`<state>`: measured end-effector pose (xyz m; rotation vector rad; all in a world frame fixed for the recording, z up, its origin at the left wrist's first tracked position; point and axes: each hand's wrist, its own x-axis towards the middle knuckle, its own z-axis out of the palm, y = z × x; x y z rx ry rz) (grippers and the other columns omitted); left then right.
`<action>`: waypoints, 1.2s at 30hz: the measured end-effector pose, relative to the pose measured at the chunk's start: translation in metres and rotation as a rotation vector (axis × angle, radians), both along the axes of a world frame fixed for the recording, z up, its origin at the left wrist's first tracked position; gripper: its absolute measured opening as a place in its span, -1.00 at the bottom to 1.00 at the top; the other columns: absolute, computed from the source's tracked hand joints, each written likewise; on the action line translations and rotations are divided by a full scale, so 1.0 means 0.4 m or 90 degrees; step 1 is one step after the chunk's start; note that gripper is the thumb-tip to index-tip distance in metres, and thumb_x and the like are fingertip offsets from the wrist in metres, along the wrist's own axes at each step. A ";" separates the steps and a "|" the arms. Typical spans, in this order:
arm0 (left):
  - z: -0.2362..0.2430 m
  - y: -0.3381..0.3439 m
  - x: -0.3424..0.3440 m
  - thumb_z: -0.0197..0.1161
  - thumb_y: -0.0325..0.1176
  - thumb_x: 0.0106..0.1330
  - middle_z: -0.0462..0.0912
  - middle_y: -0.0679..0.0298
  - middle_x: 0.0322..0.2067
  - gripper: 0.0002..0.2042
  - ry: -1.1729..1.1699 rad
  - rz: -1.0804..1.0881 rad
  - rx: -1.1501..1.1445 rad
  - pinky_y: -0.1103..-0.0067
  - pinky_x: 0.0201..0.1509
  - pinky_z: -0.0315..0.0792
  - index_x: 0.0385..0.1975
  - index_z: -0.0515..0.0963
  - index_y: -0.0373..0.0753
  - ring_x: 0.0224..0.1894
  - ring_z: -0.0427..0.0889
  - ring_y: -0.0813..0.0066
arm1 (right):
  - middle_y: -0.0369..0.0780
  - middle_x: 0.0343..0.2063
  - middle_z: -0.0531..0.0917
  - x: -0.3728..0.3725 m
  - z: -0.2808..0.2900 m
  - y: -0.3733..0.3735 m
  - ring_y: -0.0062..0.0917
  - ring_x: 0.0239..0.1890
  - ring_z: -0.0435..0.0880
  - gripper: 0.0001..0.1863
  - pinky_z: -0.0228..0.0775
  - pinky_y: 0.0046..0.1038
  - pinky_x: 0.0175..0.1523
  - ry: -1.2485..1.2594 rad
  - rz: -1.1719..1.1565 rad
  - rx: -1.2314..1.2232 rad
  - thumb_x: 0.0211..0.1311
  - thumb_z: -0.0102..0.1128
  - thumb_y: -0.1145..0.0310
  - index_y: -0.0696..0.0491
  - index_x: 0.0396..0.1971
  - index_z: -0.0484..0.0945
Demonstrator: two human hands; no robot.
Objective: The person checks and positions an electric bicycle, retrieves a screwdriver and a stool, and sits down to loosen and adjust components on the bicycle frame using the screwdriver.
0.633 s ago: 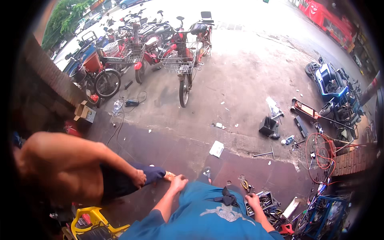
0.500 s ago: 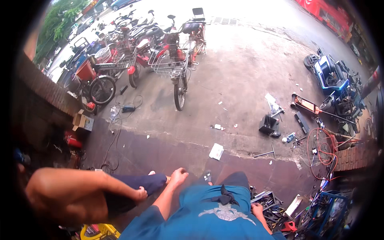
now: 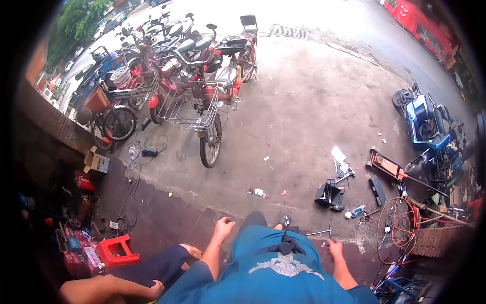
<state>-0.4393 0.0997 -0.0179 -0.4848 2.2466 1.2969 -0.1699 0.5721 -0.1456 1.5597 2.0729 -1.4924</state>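
Observation:
My left hand (image 3: 224, 228) is out in front of my blue shirt (image 3: 268, 273), left of its dark knot, with fingers curled; anything inside is too small to make out. My right hand (image 3: 334, 249) hangs at the shirt's right, fingers also curled, contents unclear. A metal T-handled tool (image 3: 320, 232) lies on the ground just beyond it. At lower left are another person's bare arm (image 3: 111, 287) and dark shorts (image 3: 157, 266), beside my left forearm. My sandalled foot (image 3: 284, 221) shows ahead.
A bicycle with a wire basket (image 3: 190, 109) stands ahead, among several others. A red stool (image 3: 116, 249) is at left. An orange jack (image 3: 387, 164), a black plastic part (image 3: 329, 195) and a coiled red hose (image 3: 392, 228) lie right, near a blue scooter (image 3: 425, 121).
The view has advanced: the front bicycle is nearer, the other person has slipped toward the lower edge, the red stool has appeared, and the tool box by my right hand has left view.

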 end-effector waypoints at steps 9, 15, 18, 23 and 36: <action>0.017 0.220 -0.276 0.19 -0.43 0.11 0.57 0.23 -0.53 -0.76 -0.121 0.180 0.086 0.64 -0.58 0.35 -0.26 0.51 -0.42 -0.59 0.50 0.57 | -0.27 -0.46 0.58 -0.861 0.403 0.293 -0.69 -0.47 0.49 -0.76 0.29 -0.67 -0.46 0.229 0.086 -0.014 0.18 0.10 0.32 0.16 -0.23 0.51; -0.039 0.382 -0.748 0.19 -0.39 0.15 0.56 0.23 -0.49 -0.74 -0.041 0.206 0.186 0.65 -0.54 0.37 -0.23 0.48 -0.42 -0.53 0.52 0.56 | -0.28 -0.56 0.56 -0.977 0.047 0.353 -0.66 -0.58 0.49 -0.75 0.29 -0.61 -0.52 0.134 0.131 -0.004 0.11 0.15 0.36 0.21 -0.27 0.52; 0.037 0.472 -0.950 0.19 -0.31 0.18 0.57 0.18 -0.43 -0.68 -0.002 0.223 0.280 0.58 -0.44 0.48 -0.13 0.44 -0.38 -0.45 0.58 0.47 | -0.10 -0.45 0.65 -0.892 -0.024 0.373 -0.44 -0.39 0.61 -0.67 0.43 -0.41 -0.25 -0.112 -0.019 -0.151 0.04 0.17 0.29 0.27 -0.32 0.58; 0.166 0.572 -1.267 0.25 -0.17 0.18 0.54 0.08 -0.20 -0.51 0.135 0.253 0.602 0.43 -0.19 0.51 0.02 0.34 -0.34 -0.22 0.58 0.32 | -0.16 -0.52 0.61 -1.025 0.062 0.468 -0.46 -0.48 0.58 -0.72 0.40 -0.42 -0.38 -0.158 0.098 -0.066 0.06 0.14 0.32 0.23 -0.32 0.55; 0.191 0.769 -1.748 0.18 0.16 0.13 0.44 0.11 0.01 -0.30 0.531 0.476 0.790 0.23 0.07 0.36 0.14 0.25 -0.23 0.07 0.42 0.18 | -0.29 -0.59 0.50 -2.297 0.126 1.100 -0.67 -0.65 0.41 -0.78 0.16 -0.65 -0.66 -0.006 0.219 -0.058 0.12 0.08 0.34 0.14 -0.27 0.45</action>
